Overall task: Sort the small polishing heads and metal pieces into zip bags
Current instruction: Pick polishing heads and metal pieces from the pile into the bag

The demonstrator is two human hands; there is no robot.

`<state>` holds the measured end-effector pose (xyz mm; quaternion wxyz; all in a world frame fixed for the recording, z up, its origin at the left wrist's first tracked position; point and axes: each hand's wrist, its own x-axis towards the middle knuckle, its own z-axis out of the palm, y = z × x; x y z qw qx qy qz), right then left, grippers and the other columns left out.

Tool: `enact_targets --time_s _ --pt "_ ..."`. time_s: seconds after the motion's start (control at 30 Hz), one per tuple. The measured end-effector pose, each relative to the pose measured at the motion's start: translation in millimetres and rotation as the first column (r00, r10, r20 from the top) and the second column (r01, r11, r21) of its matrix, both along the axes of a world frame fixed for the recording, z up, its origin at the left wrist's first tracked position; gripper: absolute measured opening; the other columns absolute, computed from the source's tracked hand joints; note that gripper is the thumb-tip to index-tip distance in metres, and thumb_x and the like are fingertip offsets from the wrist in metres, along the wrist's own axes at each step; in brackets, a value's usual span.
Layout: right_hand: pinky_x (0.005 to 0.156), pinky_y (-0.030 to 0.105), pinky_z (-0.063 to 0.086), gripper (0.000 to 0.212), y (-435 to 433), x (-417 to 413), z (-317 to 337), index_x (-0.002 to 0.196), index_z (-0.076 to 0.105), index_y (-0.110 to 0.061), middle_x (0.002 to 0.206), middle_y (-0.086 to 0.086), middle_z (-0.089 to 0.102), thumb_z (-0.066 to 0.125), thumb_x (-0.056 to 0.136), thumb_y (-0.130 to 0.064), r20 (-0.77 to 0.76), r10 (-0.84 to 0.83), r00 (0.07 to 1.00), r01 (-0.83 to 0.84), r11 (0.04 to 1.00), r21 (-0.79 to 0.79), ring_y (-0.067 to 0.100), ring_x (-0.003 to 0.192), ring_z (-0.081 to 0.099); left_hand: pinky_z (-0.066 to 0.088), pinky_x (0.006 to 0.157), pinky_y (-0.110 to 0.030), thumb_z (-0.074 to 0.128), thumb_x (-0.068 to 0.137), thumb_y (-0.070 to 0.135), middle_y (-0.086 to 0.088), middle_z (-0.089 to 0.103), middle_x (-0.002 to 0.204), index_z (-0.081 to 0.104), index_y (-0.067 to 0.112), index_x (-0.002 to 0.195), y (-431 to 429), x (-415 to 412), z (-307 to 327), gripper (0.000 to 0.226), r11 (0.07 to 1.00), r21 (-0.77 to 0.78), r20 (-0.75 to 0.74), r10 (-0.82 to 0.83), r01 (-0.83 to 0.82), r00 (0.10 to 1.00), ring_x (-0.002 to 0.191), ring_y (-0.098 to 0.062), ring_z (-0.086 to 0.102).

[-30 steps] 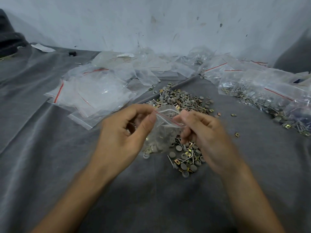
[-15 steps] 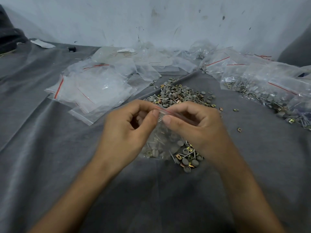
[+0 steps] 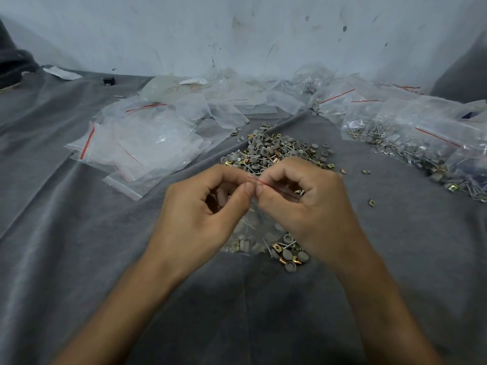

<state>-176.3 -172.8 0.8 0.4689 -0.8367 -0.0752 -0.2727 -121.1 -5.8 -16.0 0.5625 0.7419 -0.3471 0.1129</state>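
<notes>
Clear plastic, slightly cloudy, with a thin red line (image 3: 259, 182) along its mouth: that is the zip bag (image 3: 259, 227) I see on my feed, held up between both hands at the middle of the view, just above the grey cloth (image 3: 79, 259). The left hand (image 3: 200, 217) has its fingers curled, with thumb and forefinger pinching the bag's top edge at the left end of the red line. The right hand (image 3: 311, 206) is curled the same way and pinches the same edge just beside it, the two thumb tips nearly touching. The bag hangs below the pinch. Through its film I can make out round grey polishing heads (image 3: 245, 245) on thin shanks and a few brass-coloured square metal pieces (image 3: 234, 246) settled at its bottom. Whether the bottom touches the cloth I cannot tell, nor whether the mouth is sealed. A small heap of loose parts (image 3: 290, 254) of the same kinds lies on the cloth under the right wrist, just beside the bag. Beyond the hands lies the larger pile (image 3: 274, 151) of grey heads, shanks and brass squares, with a few stray squares (image 3: 371, 203) off to its right. Flat empty bags (image 3: 142, 143) with red lines are strewn to the left, and filled bags (image 3: 411, 143) are heaped along the right, near the scuffed pale wall (image 3: 237, 35).
</notes>
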Motion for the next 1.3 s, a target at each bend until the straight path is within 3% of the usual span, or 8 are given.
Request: enact_targets --time_s 0.2,0.53,0.63,0.83,0.97,1.03,1.17,1.3 --pt "0.059 0.013 0.041 0.010 -1 -1 -3 0.077 0.069 -0.021 0.071 -0.011 0.063 0.075 0.084 -0.024 0.011 -0.023 1.000 0.024 1.000 -0.013 0.010 0.064 0.060 0.046 0.056 -0.039 0.067 0.091 0.035 0.000 0.064 0.070 0.072 0.036 0.092 2 0 3 0.005 1.000 0.017 0.022 0.018 -0.019 1.000 0.060 -0.019 0.056" --pt "0.056 0.010 0.038 0.013 -17 -6 -1 0.075 0.068 -0.026 0.066 -0.014 0.062 0.072 0.083 -0.017 0.043 -0.103 0.994 0.103 0.995 0.004 0.004 0.057 0.054 0.044 0.058 -0.012 0.068 0.092 0.021 0.009 0.066 0.072 0.071 0.032 0.088 10 3 13 0.012 0.986 -0.125 0.008 0.108 -0.106 0.994 0.062 0.002 0.054" --pt "0.053 0.009 0.036 0.012 -23 -7 -1 0.075 0.069 -0.023 0.064 -0.014 0.063 0.072 0.084 -0.016 0.029 -0.115 0.993 0.113 0.992 0.055 0.002 0.053 0.051 0.049 0.058 -0.020 0.068 0.092 0.023 0.003 0.069 0.074 0.070 0.033 0.085 12 5 16 0.012 0.978 -0.167 -0.038 0.117 -0.121 0.992 0.062 -0.002 0.058" --pt "0.048 0.008 0.036 0.017 -26 -8 -2 0.078 0.070 -0.026 0.060 -0.017 0.061 0.071 0.089 -0.013 0.007 -0.111 0.994 0.110 0.987 0.114 -0.001 0.050 0.049 0.047 0.056 -0.038 0.068 0.091 0.022 -0.012 0.065 0.075 0.071 0.028 0.082 10 3 18 0.011 0.975 -0.192 -0.121 0.091 -0.113 0.989 0.064 -0.033 0.056" --pt "0.056 0.035 0.049 0.009 -26 -6 -7 0.085 0.067 -0.029 0.073 0.003 0.067 0.064 0.094 -0.028 -0.047 -0.134 0.990 0.139 0.983 0.117 0.023 0.062 0.062 0.046 0.055 -0.039 0.067 0.090 0.024 -0.012 0.065 0.074 0.071 0.026 0.082 10 4 17 0.009 0.976 -0.192 -0.149 0.074 -0.102 0.986 0.057 -0.024 0.052" --pt "0.065 0.041 0.053 0.011 -26 -5 -10 0.092 0.065 -0.027 0.084 0.007 0.069 0.058 0.099 -0.032 -0.082 -0.101 0.991 0.112 0.983 0.145 0.031 0.074 0.066 0.047 0.056 -0.038 0.066 0.091 0.024 -0.011 0.065 0.075 0.071 0.026 0.083 11 6 17 0.009 0.979 -0.181 -0.140 0.067 -0.092 0.988 0.058 -0.022 0.054" --pt "0.078 0.033 0.059 0.019 -23 -1 -18 0.101 0.063 -0.018 0.103 0.002 0.076 0.051 0.105 -0.031 -0.094 0.075 0.993 -0.039 0.943 0.332 0.018 0.089 0.071 0.051 0.054 -0.031 0.065 0.093 0.024 -0.007 0.066 0.074 0.070 0.024 0.087 13 9 14 0.008 0.978 -0.200 -0.174 0.024 -0.059 0.984 0.060 -0.015 0.057" --pt "0.087 0.032 0.057 0.023 -20 0 -24 0.098 0.063 -0.035 0.114 0.006 0.075 0.066 0.091 -0.056 -0.161 0.392 0.906 -0.248 0.798 0.549 0.018 0.097 0.073 0.051 0.053 -0.026 0.062 0.098 0.021 0.000 0.064 0.072 0.066 0.022 0.090 14 15 11 0.009 0.970 -0.241 -0.275 -0.052 -0.016 0.960 0.061 -0.015 0.060"
